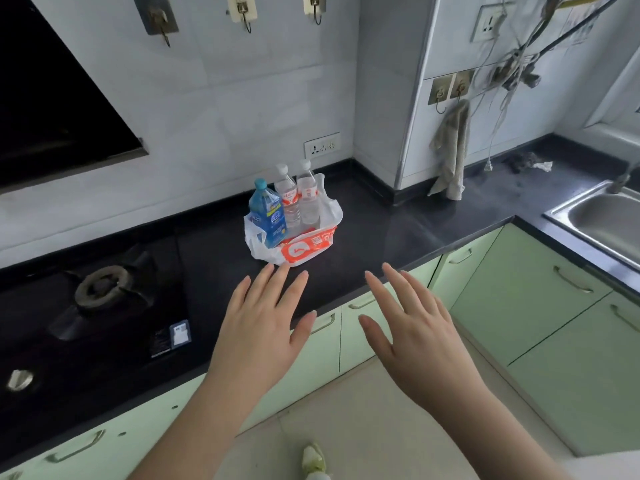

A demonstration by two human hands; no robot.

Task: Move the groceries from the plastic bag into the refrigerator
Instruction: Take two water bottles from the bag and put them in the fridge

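A white plastic bag [304,251] with an orange print sits on the black countertop [381,233], its sides rolled down. Upright inside it stand a blue bottle [268,216] and two clear water bottles [299,199] with white caps and red labels. My left hand [266,317] hovers just in front of the bag, palm down, fingers spread, holding nothing. Further right, my right hand [412,323] is also held out with spread fingers and is empty. No refrigerator is in view.
A gas stove [100,289] lies to the left of the bag, under a black range hood [52,109]. A steel sink [602,216] is at the right. Green cabinets [519,292] run below the counter. A cloth [450,150] hangs from a wall hook.
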